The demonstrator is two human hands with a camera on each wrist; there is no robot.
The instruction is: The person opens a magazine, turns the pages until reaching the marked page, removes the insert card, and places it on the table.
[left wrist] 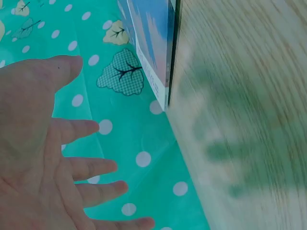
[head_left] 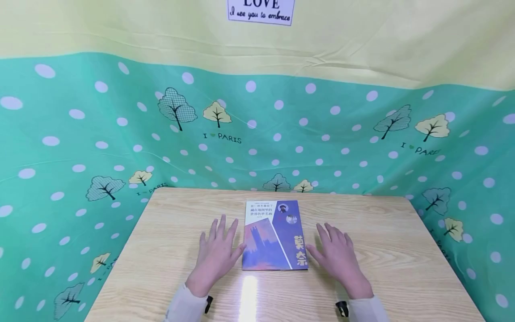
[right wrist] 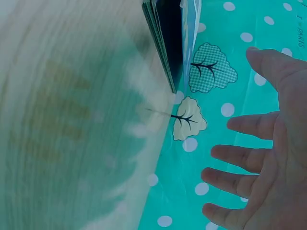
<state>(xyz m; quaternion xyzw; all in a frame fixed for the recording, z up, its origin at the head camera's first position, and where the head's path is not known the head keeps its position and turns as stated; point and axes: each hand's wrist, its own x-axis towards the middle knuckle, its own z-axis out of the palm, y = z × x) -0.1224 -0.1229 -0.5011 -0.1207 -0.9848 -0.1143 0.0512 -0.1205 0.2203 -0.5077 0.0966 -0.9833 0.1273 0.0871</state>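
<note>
A closed book (head_left: 263, 243) with a blue, purple and white cover lies flat on the wooden table, between the two hands. My left hand (head_left: 217, 252) hovers at its left side, fingers spread and straight, the thumb near the cover's left edge. On the other side my right hand (head_left: 335, 252) has its fingers extended, with the thumb close to the book's right edge. Both palms show bare in the wrist views, the left hand (left wrist: 43, 139) and the right hand (right wrist: 268, 148) holding nothing. The book's page edges (right wrist: 160, 48) face the right wrist camera.
The light wooden table (head_left: 161, 232) reflects a bright strip of light near its front. Behind and beside it hangs a green and cream curtain (head_left: 225, 161) with white dots and tree prints. Dark bands show at both sleeve cuffs.
</note>
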